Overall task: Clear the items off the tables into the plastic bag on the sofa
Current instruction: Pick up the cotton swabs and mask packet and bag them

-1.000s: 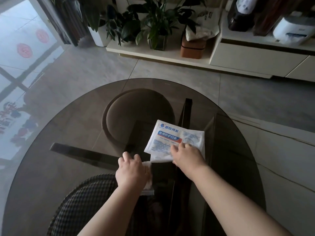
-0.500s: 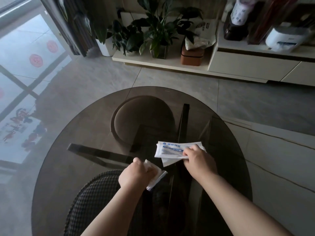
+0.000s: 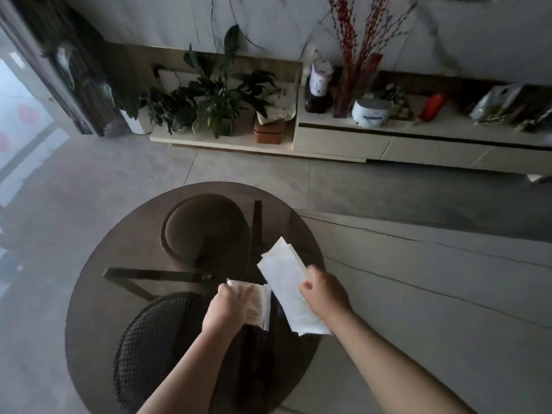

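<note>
My right hand [image 3: 324, 294] grips a flat white packet [image 3: 285, 282] by its right edge and holds it tilted above the round smoked-glass table [image 3: 98, 294], its plain white back towards me. My left hand [image 3: 225, 307] holds a smaller clear packet [image 3: 257, 303] with pale contents, lifted just above the glass near the table's middle. Neither the plastic bag nor the sofa is in view.
Under the glass stand a round stool [image 3: 206, 225] and a woven chair [image 3: 155, 333]. Beyond the table runs a low cream cabinet [image 3: 388, 141] with jars and a vase, and potted plants [image 3: 215, 106] on a step. A light stone table [image 3: 433, 294] lies to the right.
Both hands have lifted their packets off the glass. The white packet has turned over, its printed face now hidden. The view has pulled back and risen, showing more of the wall.
</note>
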{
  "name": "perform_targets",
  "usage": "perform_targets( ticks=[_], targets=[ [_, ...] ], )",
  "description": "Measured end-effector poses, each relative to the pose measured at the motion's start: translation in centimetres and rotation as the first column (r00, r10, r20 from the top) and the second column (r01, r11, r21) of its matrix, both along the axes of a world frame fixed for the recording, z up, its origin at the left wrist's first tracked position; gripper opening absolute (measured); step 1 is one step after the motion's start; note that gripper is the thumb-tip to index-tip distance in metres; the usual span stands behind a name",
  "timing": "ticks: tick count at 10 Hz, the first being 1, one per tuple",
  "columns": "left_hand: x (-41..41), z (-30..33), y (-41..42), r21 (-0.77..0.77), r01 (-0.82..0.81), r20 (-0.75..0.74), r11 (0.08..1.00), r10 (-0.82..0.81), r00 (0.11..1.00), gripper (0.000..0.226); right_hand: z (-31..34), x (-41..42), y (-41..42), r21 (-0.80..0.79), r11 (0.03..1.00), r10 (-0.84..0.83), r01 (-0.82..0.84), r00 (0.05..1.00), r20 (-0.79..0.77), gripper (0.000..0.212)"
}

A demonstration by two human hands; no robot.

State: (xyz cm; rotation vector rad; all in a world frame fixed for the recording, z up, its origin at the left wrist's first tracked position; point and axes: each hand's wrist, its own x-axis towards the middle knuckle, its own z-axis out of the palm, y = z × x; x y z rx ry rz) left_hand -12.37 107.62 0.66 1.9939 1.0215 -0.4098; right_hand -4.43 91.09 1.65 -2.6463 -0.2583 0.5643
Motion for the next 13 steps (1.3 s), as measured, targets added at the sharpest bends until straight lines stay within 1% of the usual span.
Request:
perform_targets(
  ticks=[1, 2, 3, 4, 5, 6, 7, 8, 9, 10, 11, 12, 13],
  targets=[
    [-1.4, 3.3, -2.1, -0.112, 0.007, 0.007, 0.994, -0.006, 1.000, 0.052, 3.3, -2.5, -2.9, 0.102, 0.971, -0.214, 0.218, 0.976, -0.047, 0.011],
    [-2.7, 6.4, -3.9, -0.177, 0.013, 0.019, 0.984, -0.010, 1.000, 0.037, 6.3, -5.5, -5.5, 0.206, 0.878, -0.413, 0.432, 0.902, -0.128, 0.004],
    [-4.1, 8.6, -5.4, -0.232, 0.095, 0.060, 0.968, -0.084, 0.995, 0.028, 8.6, -9.0, -7.8, 0.308, 0.749, -0.565, 0.587, 0.808, -0.166, 0.006],
    [-5.0, 10.0, -6.6, -0.290, 0.183, 0.134, 0.939, -0.149, 0.980, 0.025, 10.3, -12.7, -10.4, 0.355, 0.646, -0.669, 0.676, 0.725, -0.165, 0.007],
    [-5.0, 10.0, -8.1, -0.242, 0.324, 0.139, 0.915, -0.298, 0.945, 0.028, 11.8, -16.0, -13.4, 0.400, 0.560, -0.741, 0.725, 0.655, -0.149, 0.008],
    [-5.1, 10.7, -11.1, -0.225, 0.452, 0.162, 0.863, -0.425, 0.891, 0.030, 13.0, -19.1, -16.8, 0.420, 0.499, -0.801, 0.758, 0.588, -0.111, 0.007],
    [-6.3, 12.9, -15.0, -0.306, 0.482, 0.211, 0.821, -0.435, 0.875, 0.011, 13.8, -22.0, -20.3, 0.421, 0.436, -0.851, 0.795, 0.517, -0.095, 0.009],
    [-6.7, 13.5, -19.8, -0.327, 0.572, 0.246, 0.752, -0.517, 0.820, 0.018, 14.3, -24.6, -24.2, 0.444, 0.307, -0.909, 0.842, 0.397, -0.125, 0.010],
    [-7.4, 14.1, -25.6, -0.343, 0.638, 0.266, 0.690, -0.580, 0.770, 0.014, 14.5, -27.2, -28.9, 0.490, 0.187, -0.945, 0.851, 0.292, -0.147, 0.018],
    [-8.4, 14.6, -32.3, -0.359, 0.691, 0.281, 0.627, -0.634, 0.721, 0.013, 15.0, -30.0, -33.9, 0.514, 0.103, -0.958, 0.852, 0.223, -0.177, 0.022],
    [-9.9, 14.7, -39.2, -0.350, 0.747, 0.296, 0.565, -0.690, 0.661, 0.013, 15.1, -32.8, -39.5, 0.517, 0.052, -0.972, 0.854, 0.163, -0.171, 0.044],
    [-11.8, 15.1, -45.6, -0.338, 0.794, 0.324, 0.505, -0.730, 0.602, 0.014, 15.0, -35.5, -44.9, 0.485, -0.017, -0.978, 0.874, 0.086, -0.190, 0.022],
    [-13.8, 15.3, -51.1, -0.316, 0.846, 0.357, 0.429, -0.773, 0.525, 0.012, 14.7, -38.6, -49.2, 0.458, -0.093, -0.980, 0.884, 0.001, -0.200, 0.017]
  ],
)
